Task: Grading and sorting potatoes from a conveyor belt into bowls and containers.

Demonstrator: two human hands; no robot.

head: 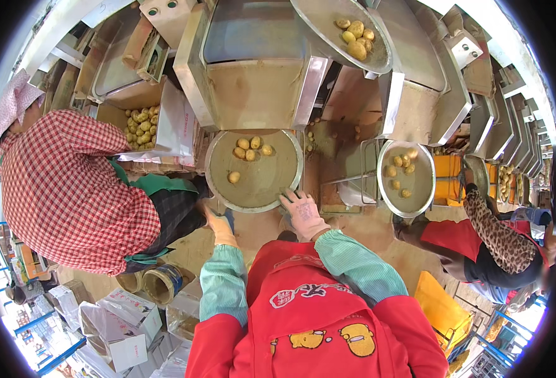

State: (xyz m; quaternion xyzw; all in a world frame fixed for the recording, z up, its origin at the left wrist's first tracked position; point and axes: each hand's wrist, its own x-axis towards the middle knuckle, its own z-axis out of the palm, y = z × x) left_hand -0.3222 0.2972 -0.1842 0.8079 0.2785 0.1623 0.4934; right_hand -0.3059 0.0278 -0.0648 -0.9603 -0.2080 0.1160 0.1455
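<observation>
Several potatoes (250,155) lie in a round metal basin (287,182) in front of me, most grouped at its far side and one apart at the left. My right hand (301,210), in a pale work glove, rests its fingertips on the basin's near right rim, fingers spread. Lower left of the basin is my left hand (221,226), also gloved and seen edge-on; its fingertips are partly hidden and I cannot make out anything held in it. Beyond the basin a metal chute (254,92) slopes down to its far rim.
A person in a checked shirt (74,189) bends at the left over a cardboard box (174,113) of potatoes. To the right stands another basin (406,205) with potatoes, near a co-worker's leopard-print sleeve (495,231). A tilted basin (325,35) hangs above. Buckets (161,284) and boxes (129,349) sit lower left.
</observation>
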